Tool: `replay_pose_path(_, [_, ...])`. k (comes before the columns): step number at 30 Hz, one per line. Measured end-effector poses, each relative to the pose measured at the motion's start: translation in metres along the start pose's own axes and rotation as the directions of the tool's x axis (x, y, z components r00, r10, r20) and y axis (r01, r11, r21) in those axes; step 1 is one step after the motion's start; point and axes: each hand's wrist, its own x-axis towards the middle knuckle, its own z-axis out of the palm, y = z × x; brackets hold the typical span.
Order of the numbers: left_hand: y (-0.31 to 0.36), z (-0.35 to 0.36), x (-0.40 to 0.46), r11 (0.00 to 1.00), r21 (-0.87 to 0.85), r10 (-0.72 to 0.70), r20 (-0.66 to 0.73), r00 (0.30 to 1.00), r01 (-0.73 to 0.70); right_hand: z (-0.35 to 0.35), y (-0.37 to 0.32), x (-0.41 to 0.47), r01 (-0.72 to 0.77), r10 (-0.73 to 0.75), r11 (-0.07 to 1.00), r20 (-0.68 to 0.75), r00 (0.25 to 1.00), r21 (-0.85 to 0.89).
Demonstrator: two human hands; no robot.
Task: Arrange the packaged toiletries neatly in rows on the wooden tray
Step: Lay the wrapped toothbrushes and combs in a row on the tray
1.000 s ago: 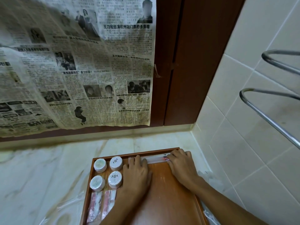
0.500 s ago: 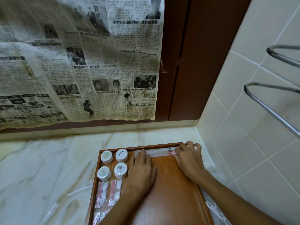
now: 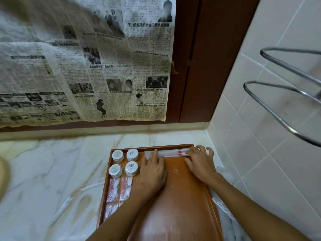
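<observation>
While both hands lie on the tray, the head view shows these things:

Wooden tray (image 3: 182, 197): it lies on the marble counter (image 3: 43, 171), in the corner by the tiled wall (image 3: 260, 162); its long axis runs from 6 to 12 o'clock.

Long packet (image 3: 171, 152): a flat clear packet with a small red mark near its right end. It lies along the far rim of the tray, at 12 o'clock on the tray, and its long axis goes from 9 to 3 o'clock, parallel to that rim.

Left hand (image 3: 152, 171): flat on the tray floor, fingers straight and close together, pointing to 12 o'clock; the fingertips rest on the left part of the long packet.

Right hand (image 3: 199, 162): fingers spread and a little bent, lying over the right end of the long packet, at the tray's far right corner. I cannot tell whether they pinch it or only press it.

Round packets (image 3: 124, 161): four white discs, two by two, at 10 o'clock on the tray, just beside the left hand.

Sachets (image 3: 119, 189): red and white, side by side below the discs, long axes toward 12 o'clock; more lie below them, partly hidden by the left arm.

Newspaper (image 3: 86, 58): it hangs on the wall behind the counter.

Metal rack (image 3: 278, 105): on the tiled wall, at 2 o'clock.
</observation>
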Motion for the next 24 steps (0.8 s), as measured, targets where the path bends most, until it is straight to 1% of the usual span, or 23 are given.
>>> replay_pose_path(4, [0.011,-0.007,-0.013,0.997,0.017,0.073,-0.012,0.997,-0.072,-0.011,0.003,-0.023,-0.039,0.048,0.988,-0.062,0.997,0.148])
replay_pose_path(7, [0.027,-0.007,-0.024,0.987,0.001,0.159,-0.017,0.987,-0.159,-0.024,0.017,-0.048,-0.116,0.155,0.948,-0.11,0.982,0.297])
replay_pose_path(9, [0.039,-0.003,-0.03,0.979,-0.022,0.204,0.011,0.979,-0.203,-0.033,0.032,-0.069,-0.156,0.209,0.9,-0.089,0.974,0.408])
replay_pose_path(11, [0.055,0.002,-0.036,0.968,-0.038,0.251,0.033,0.967,-0.25,-0.043,0.046,-0.093,-0.171,0.224,0.859,-0.054,0.973,0.483])
replay_pose_path(14, [0.078,0.005,-0.041,0.939,-0.081,0.336,0.0,0.942,-0.335,-0.056,0.055,-0.135,-0.209,0.289,0.797,-0.055,0.956,0.567])
replay_pose_path(17, [0.103,0.009,-0.048,0.894,-0.161,0.411,-0.079,0.908,-0.418,-0.052,0.048,-0.185,-0.252,0.4,0.778,-0.144,0.905,0.576])
replay_pose_path(19, [0.117,0.014,-0.054,0.868,-0.22,0.427,-0.131,0.895,-0.446,-0.04,0.04,-0.219,-0.301,0.48,0.779,-0.213,0.851,0.551])
replay_pose_path(20, [0.124,0.017,-0.057,0.856,-0.24,0.432,-0.153,0.889,-0.458,-0.033,0.036,-0.233,-0.335,0.507,0.78,-0.22,0.834,0.529])
replay_pose_path(22, [0.135,0.023,-0.064,0.843,-0.252,0.444,-0.175,0.879,-0.476,-0.02,0.029,-0.253,-0.419,0.543,0.77,-0.149,0.827,0.48])
replay_pose_path(24, [0.143,0.029,-0.068,0.848,-0.235,0.451,-0.15,0.88,-0.475,-0.009,0.025,-0.261,-0.483,0.55,0.774,-0.055,0.833,0.41])
